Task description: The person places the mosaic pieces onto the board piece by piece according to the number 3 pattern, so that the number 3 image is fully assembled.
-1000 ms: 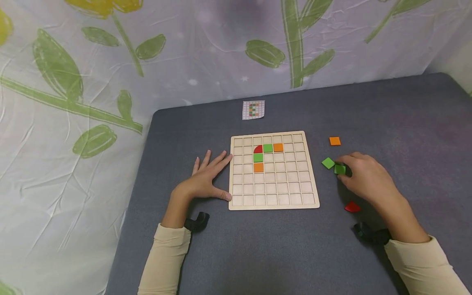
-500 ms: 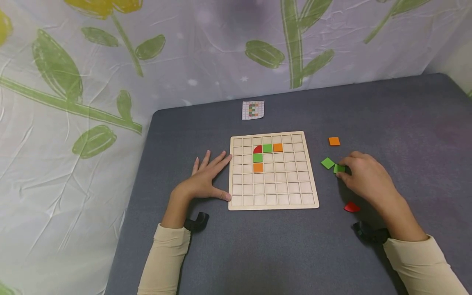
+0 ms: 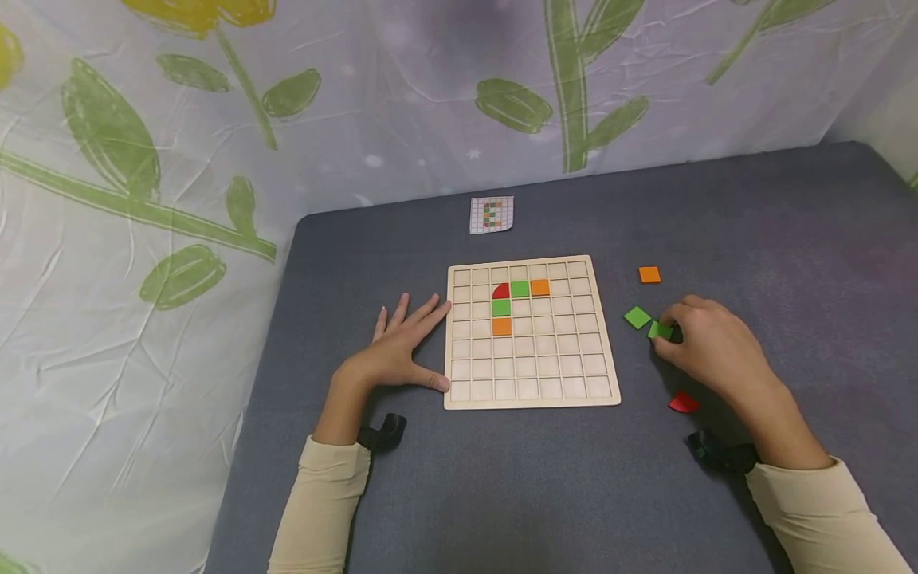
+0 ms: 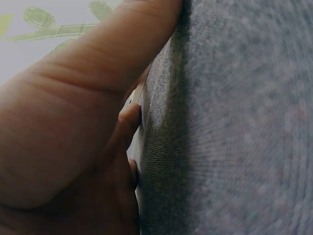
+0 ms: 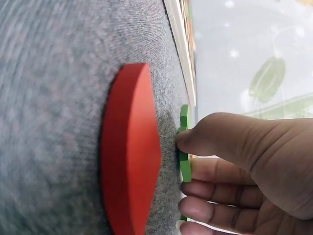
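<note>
A pale wooden grid board (image 3: 527, 391) lies on the dark table, with a red quarter-round tile (image 3: 501, 292), two green square tiles and two orange square tiles in its cells. My left hand (image 3: 390, 351) lies spread beside the board; thumb and index fingertip touch its left edge. To the right of the board, my right hand (image 3: 710, 343) pinches a green square tile (image 3: 659, 330) between thumb and fingers, low over the table. Another green square tile (image 3: 637, 318) lies just left of it. In the right wrist view, a bit of green (image 5: 183, 217) shows beneath the lower fingers, mostly hidden.
A loose orange square tile (image 3: 649, 275) lies behind the right hand. Nearer the person is a loose red quarter-round tile (image 3: 684, 402), large in the right wrist view. A small printed pattern card (image 3: 492, 215) sits behind the board. A flower-patterned cloth (image 3: 402, 119) hangs beyond the table edge.
The green tile at my right fingertips has turned slightly, while the hand stays almost in place. My left hand and the board have not visibly moved.
</note>
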Demonstrator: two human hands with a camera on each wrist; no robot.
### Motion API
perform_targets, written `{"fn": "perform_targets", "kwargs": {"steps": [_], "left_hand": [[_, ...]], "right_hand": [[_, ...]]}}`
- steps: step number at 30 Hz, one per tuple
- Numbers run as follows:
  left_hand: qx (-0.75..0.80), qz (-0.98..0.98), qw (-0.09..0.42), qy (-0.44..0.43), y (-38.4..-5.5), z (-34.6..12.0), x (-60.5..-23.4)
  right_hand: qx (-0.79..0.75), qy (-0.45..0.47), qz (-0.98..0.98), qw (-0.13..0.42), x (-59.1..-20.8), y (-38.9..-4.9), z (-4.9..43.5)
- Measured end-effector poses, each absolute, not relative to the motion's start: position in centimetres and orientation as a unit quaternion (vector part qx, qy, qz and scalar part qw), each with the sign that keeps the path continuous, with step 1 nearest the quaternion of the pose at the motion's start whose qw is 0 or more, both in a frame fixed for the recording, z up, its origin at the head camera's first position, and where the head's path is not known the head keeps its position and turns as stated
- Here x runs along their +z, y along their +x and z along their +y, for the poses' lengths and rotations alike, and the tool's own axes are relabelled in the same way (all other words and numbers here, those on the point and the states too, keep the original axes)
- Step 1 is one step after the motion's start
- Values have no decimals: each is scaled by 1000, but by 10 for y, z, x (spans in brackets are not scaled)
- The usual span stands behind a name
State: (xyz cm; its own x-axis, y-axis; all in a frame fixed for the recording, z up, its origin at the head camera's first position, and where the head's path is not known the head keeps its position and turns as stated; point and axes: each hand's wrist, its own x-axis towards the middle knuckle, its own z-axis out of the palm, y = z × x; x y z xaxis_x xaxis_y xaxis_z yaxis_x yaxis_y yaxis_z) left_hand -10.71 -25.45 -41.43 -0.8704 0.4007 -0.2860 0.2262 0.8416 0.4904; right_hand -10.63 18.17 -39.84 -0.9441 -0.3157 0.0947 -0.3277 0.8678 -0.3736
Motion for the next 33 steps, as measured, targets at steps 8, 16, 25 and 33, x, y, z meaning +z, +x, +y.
{"fn": "perform_targets", "kwargs": {"steps": [8,16,25,33], "left_hand": [[224,941,192,167,-108,-255,-415],[225,941,191,166,-107,-254,-415],[227,940,193,167,-106,-255,-415],[226,940,192,167,-107,-254,-414]], "right_hand": [[205,163,-965,20,-397,-106,184],[204,163,-965,12,-396,-107,185],[206,162,-965,1,-394,-108,182],[208,169,-963,-4,-391,-108,179]]}}
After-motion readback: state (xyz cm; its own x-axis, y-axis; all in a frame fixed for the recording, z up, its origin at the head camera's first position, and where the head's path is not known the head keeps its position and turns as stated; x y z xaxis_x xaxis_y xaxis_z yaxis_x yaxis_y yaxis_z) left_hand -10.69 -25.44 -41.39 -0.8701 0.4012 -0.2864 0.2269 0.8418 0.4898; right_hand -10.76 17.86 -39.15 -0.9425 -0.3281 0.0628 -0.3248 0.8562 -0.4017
